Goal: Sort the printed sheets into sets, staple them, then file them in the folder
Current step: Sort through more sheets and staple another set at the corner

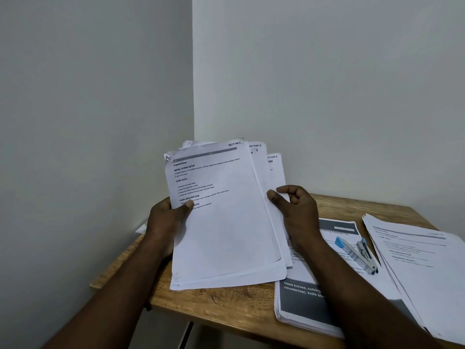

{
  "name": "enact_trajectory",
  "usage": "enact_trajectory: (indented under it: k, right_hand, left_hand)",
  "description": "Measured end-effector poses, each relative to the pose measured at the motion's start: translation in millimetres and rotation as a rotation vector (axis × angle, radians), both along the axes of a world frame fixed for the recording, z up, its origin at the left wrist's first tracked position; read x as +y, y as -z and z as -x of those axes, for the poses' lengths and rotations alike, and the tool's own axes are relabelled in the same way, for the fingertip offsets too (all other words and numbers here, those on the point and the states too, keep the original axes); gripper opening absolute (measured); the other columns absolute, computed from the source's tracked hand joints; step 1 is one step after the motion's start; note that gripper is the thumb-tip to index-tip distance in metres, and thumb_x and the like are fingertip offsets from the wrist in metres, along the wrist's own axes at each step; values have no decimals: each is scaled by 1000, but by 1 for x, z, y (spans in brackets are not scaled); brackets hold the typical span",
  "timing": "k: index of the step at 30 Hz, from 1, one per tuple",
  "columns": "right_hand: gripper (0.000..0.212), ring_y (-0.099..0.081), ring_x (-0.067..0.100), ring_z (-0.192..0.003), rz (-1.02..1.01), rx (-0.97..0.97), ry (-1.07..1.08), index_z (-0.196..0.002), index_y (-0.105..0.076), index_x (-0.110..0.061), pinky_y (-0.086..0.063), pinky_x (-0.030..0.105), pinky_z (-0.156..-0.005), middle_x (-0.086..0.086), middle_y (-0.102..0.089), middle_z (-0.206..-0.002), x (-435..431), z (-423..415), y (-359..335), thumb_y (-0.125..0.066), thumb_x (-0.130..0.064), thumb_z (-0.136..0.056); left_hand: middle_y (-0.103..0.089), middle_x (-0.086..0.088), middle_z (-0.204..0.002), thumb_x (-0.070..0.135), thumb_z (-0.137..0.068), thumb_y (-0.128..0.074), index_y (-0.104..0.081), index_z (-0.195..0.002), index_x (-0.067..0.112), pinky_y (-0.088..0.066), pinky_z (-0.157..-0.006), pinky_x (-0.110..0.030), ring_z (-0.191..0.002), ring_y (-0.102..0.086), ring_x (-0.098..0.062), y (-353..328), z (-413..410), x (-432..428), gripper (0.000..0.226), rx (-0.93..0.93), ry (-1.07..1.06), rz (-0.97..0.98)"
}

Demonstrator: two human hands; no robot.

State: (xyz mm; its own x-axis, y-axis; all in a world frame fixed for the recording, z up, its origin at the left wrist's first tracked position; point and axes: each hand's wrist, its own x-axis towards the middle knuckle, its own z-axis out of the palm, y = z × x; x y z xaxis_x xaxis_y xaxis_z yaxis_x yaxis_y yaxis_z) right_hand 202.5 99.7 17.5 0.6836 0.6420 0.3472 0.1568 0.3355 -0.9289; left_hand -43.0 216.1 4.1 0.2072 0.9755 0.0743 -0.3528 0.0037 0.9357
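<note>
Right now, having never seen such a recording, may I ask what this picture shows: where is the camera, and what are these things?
There is no machine here: a person wears one camera on the head, looking down at their own hands. The left hand and right hand hold a fanned bundle of printed sheets over a wooden table. On the table lie a stapler, resting on a printed stack, and another paper pile at the right.
</note>
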Motion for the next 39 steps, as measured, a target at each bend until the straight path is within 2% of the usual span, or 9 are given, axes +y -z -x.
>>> enact_trajectory:
  k: [10, 14, 17, 19, 22, 26, 30, 37, 39]
  right_hand:
    - [17, -73, 7, -100, -83, 75, -25, -101, -77, -21, -54, 31, -98, -8, -82, -96, -1, -5, -6, -80, -8, -91]
    - [19, -72, 17, -112, -43, -19, 88, -94, -78, -30, -56, 43, -103, -3, -81, -105, -1, -10, -3, -79, -11, -93]
    - [20, -71, 15, -113, 12, -73, 84, -95, -80, -34, -56, 38, -103, -7, -80, -110, 0, -7, -2, -74, -14, -97]
    - [8, -72, 15, -110, 69, -42, -10, -96, -81, -30, -56, 33, -98, -7, -80, -106, -2, -2, -5, -74, -28, -99]
    - [27, -72, 17, -89, 144, -60, -143, -87, -82, -16, -54, 34, -88, 4, -81, -95, -1, 1, -3, -77, -42, -95]
    - [25, -71, 25, -84, 138, -79, -156, -88, -80, -7, -59, 51, -91, 17, -80, -95, -3, 1, -3, -87, -32, -86]
    - [13, -75, 13, -76, 124, -37, -120, -87, -80, -13, -59, 34, -79, 2, -82, -87, -9, -1, -8, -89, -22, -84]
    - [38, -64, 24, -77, 126, 52, -148, -94, -72, 9, -52, 37, -78, 13, -74, -85, -5, 0, -7, -80, -28, -93]
    - [31, -66, 21, -74, 130, 62, -146, -91, -74, 6, -53, 31, -74, 7, -75, -82, -6, 1, -9, -77, -25, -97]
  left_hand:
    - [-75, 7, -98, 2, -100, -66, -70, -108, 15, -53, -64, -22, -84, -72, -14, -6, 0, -6, 15, 86, -74, -41]
    - [-73, 9, -98, 3, -101, -65, -68, -112, 17, -51, -67, -24, -92, -71, -16, -5, 0, -7, 18, 100, -77, -59]
    - [-74, 9, -100, 2, -101, -65, -69, -113, 17, -51, -67, -23, -91, -71, -15, -4, 1, -5, 19, 99, -78, -66]
    - [-75, 7, -102, 2, -101, -65, -69, -115, 17, -53, -68, -23, -92, -72, -16, -3, 1, -3, 21, 95, -72, -60]
    - [-76, 5, -106, 0, -100, -64, -69, -118, 16, -57, -65, -23, -92, -73, -17, -3, 1, -2, 25, 87, -59, -73]
    - [-78, -5, -117, -3, -99, -65, -68, -125, 11, -61, -78, -32, -101, -75, -26, 1, 0, 3, 30, 47, -33, -58]
    - [-78, -3, -118, -1, -99, -66, -69, -127, 11, -59, -84, -37, -105, -75, -27, 3, 1, 4, 30, 46, -35, -62]
    - [-79, -3, -114, 4, -101, -65, -72, -123, 11, -57, -88, -37, -106, -75, -26, 5, 1, 4, 24, 34, -56, -41]
    - [-79, -2, -112, 5, -102, -65, -72, -121, 11, -57, -83, -35, -102, -75, -24, 4, 0, 3, 22, 40, -59, -44]
